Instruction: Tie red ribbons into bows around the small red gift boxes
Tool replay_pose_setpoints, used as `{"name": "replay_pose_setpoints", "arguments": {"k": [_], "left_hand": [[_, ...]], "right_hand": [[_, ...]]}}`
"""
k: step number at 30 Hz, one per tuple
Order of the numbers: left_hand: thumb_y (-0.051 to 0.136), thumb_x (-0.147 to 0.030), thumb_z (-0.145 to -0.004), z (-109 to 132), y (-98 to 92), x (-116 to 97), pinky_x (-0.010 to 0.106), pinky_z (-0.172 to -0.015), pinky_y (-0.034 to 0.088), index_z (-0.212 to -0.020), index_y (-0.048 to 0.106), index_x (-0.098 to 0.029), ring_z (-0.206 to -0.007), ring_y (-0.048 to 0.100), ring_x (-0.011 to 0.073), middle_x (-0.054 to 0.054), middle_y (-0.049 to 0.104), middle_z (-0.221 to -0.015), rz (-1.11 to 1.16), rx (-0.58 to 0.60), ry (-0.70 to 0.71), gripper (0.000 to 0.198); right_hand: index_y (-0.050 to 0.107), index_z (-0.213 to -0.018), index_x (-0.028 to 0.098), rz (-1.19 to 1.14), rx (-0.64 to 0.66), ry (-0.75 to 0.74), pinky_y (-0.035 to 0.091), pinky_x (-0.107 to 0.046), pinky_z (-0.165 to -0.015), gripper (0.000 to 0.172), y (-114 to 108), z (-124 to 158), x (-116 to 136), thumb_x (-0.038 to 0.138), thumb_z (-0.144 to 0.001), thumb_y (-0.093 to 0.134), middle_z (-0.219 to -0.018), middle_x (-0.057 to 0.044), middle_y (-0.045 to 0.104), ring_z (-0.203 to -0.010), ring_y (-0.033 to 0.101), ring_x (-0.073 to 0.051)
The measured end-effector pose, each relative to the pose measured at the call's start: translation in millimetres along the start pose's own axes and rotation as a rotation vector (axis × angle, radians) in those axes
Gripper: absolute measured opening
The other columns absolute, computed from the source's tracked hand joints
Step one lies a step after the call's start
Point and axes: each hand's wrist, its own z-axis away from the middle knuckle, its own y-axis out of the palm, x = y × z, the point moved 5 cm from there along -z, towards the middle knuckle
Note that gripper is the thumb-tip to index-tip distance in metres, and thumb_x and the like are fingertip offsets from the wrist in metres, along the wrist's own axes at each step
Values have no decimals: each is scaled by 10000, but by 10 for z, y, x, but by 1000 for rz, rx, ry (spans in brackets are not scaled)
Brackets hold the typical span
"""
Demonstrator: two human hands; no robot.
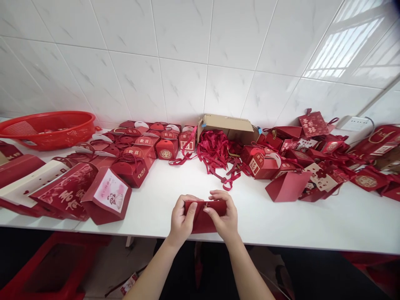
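Observation:
A red paper gift box (204, 226) stands near the table's front edge, between my hands. My left hand (182, 218) grips its left side, with the thumb on the near face and the fingers behind the top edge. At the upper right of the box, my right hand (227, 217) is closed over the top edge, its thumb beside a small gold-coloured bit (205, 205) at the middle. Whether that bit is a ribbon end or a fastener is too small to tell. The far face of the box is hidden.
Dark red ribbons (214, 148) spill from an open cardboard box (229, 122) by the tiled wall. Lidded red boxes (137, 156) and upright gift boxes (108, 196) crowd the left, behind them a red plastic basket (56, 135). More gift boxes (287, 185) and a power strip (353, 123) lie right.

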Motion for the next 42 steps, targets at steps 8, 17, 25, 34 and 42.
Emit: {"name": "replay_pose_setpoints", "arguments": {"k": [8,17,25,34,42], "left_hand": [[499,-256,-918,5,-1,-10,273,-772,496,-901,554,-206,-829,624,149,16,645,-864,-3,-18,-3,76],[492,-261,-921,32,-1,4,295,-776,499,-905,545,-203,-835,620,157,30,636,-873,7,-4,-4,81],[711,-256,-751,69,20,-57,395,-865,495,-1087,442,-219,-988,575,218,76,543,-1043,-190,111,92,432],[645,-203,-803,136,-354,-291,263,-650,503,-865,568,-205,-689,591,140,5,594,-783,-408,96,58,99],[626,-210,-833,-12,-644,-617,308,-721,543,-946,634,-225,-754,671,181,25,690,-764,94,48,31,114]], "right_hand": [[691,-894,241,119,2,-176,530,-384,-799,137,4,7,130,139,-811,652,-1196,-88,529,-956,593,-203],[663,-912,236,144,-99,-142,532,-390,-805,151,-8,35,158,131,-805,644,-1122,-77,565,-933,605,-196],[542,-787,202,52,-118,140,531,-278,-593,166,-35,60,32,246,-761,700,-699,8,610,-644,619,-148],[538,-825,214,60,-88,-77,513,-277,-592,181,-167,45,287,164,-754,697,-726,3,583,-659,598,-144],[528,-854,223,111,128,-228,508,-323,-582,196,-159,94,546,186,-768,700,-726,-18,597,-660,586,-169]]}}
